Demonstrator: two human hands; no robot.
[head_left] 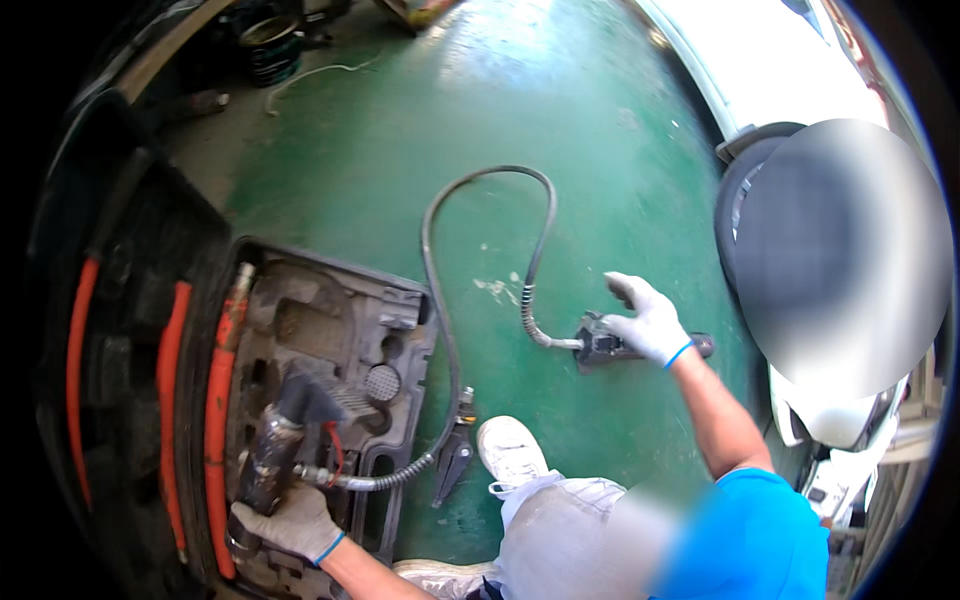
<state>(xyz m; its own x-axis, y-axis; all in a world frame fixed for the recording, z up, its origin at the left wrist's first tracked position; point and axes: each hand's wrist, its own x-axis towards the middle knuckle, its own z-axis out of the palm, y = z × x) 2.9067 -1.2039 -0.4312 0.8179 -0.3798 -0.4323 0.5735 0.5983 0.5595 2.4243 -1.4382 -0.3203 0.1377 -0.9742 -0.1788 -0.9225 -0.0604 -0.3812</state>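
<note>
My gloved left hand grips a dark, scuffed hydraulic cylinder with a dark wedge-shaped head, held over the open grey moulded tool case at lower left. A hose with coiled spring sleeves runs from it in a loop across the floor to a dark pump-like tool. My gloved right hand hovers over that tool with fingers apart. Orange bars lie in the case and in its upright lid. A black jointed fitting lies beside the case, near the hose.
A white car body with a tyre stands at right; a blurred oval covers part of it. A black bucket and white cord are at upper left. My legs and shoes are on the green floor.
</note>
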